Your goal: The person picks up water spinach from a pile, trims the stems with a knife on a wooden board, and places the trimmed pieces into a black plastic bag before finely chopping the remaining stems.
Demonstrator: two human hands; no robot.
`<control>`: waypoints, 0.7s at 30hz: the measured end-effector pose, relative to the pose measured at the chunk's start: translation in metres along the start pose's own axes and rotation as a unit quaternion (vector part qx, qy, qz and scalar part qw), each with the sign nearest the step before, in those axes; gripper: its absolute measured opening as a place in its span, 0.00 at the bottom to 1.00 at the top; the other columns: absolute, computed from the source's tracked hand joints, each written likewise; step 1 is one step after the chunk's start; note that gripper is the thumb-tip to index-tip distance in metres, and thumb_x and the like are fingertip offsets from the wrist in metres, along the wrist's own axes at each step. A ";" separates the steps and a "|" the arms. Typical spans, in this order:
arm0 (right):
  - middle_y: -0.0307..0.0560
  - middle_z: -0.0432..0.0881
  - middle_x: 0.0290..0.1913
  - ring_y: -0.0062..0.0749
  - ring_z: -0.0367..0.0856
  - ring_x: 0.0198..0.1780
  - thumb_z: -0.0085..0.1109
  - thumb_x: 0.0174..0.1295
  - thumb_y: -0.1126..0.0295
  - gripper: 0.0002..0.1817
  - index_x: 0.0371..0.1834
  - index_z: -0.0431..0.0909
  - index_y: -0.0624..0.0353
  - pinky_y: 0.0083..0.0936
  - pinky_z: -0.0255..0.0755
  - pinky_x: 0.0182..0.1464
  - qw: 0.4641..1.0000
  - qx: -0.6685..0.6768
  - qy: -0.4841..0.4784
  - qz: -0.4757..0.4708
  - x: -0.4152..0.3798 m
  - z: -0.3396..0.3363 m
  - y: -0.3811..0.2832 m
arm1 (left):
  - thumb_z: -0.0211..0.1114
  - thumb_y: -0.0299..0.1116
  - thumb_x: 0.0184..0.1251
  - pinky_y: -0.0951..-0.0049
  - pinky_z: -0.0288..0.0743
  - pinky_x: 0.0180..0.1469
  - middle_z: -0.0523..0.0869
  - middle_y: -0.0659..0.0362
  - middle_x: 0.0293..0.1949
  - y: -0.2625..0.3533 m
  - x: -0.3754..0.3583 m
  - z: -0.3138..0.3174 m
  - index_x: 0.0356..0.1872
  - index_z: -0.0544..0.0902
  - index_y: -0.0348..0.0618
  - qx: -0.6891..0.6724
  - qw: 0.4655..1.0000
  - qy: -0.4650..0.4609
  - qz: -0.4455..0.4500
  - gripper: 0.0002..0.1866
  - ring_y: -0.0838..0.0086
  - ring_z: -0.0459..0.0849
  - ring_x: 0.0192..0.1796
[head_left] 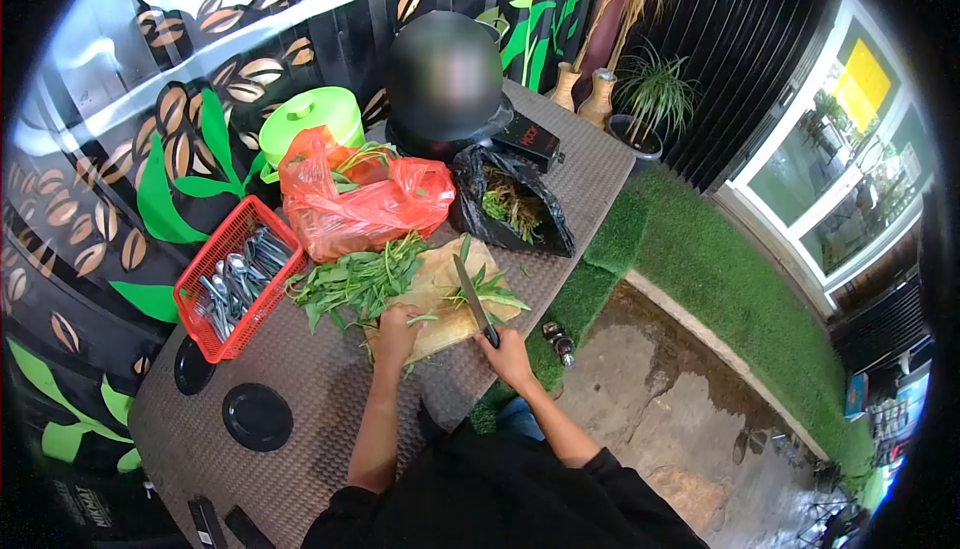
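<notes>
In the head view, my right hand [507, 357] grips the black handle of a kitchen knife [467, 284], its blade pointing away over the wooden cutting board [440, 274]. My left hand [397, 334] is closed at the board's left part, with a bit of green stem showing beside its fingers. A heap of leafy greens [362, 277] spreads from the board's left side onto the table. Cut leaves [497, 292] lie on the board under and beside the blade. My left fingertips are partly hidden.
Behind the board are a red plastic bag [350, 204] and a black bag [545, 217] holding greens and stems. A red basket [205, 334] of cutlery stands left, near black plates [257, 416]. A green lidded pot [312, 119] sits farther back on the woven-patterned table [330, 369].
</notes>
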State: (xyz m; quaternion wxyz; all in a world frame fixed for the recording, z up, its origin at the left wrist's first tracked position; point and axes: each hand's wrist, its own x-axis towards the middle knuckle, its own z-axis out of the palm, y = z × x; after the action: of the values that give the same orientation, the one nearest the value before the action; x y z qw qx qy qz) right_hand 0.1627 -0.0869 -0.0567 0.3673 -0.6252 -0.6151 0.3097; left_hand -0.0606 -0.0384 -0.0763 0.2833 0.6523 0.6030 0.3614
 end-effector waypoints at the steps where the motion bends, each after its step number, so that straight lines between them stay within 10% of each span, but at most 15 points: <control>1: 0.59 0.73 0.16 0.49 0.75 0.19 0.64 0.55 0.61 0.18 0.23 0.75 0.69 0.39 0.67 0.27 1.000 -0.020 0.008 -0.011 0.003 0.006 -0.002 | 0.72 0.24 0.45 0.67 0.77 0.40 0.84 0.47 0.33 0.002 -0.001 -0.001 0.36 0.84 0.33 0.014 0.999 0.017 0.027 0.13 0.58 0.84 0.36; 9: 0.64 0.80 0.28 0.59 0.80 0.34 0.60 0.55 0.64 0.13 0.33 0.77 0.65 0.47 0.73 0.37 0.990 -0.124 -0.066 0.013 0.007 0.005 -0.011 | 0.67 0.28 0.52 0.65 0.73 0.46 0.84 0.47 0.32 0.020 0.000 0.014 0.35 0.85 0.36 -0.021 0.997 0.047 0.063 0.09 0.57 0.81 0.38; 21: 0.63 0.78 0.24 0.58 0.79 0.30 0.56 0.58 0.63 0.14 0.33 0.76 0.66 0.46 0.71 0.35 0.994 -0.080 -0.061 -0.031 -0.033 -0.003 -0.005 | 0.66 0.29 0.54 0.61 0.65 0.56 0.79 0.53 0.48 0.028 -0.017 0.013 0.41 0.85 0.38 0.184 0.967 0.097 0.144 0.12 0.58 0.71 0.54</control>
State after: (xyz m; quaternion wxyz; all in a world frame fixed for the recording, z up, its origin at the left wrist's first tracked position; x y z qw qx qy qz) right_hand 0.1606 -0.1198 -0.0533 0.2874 -0.6132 -0.6782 0.2854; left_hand -0.0342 -0.0578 -0.0631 0.0433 0.7349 0.5833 0.3431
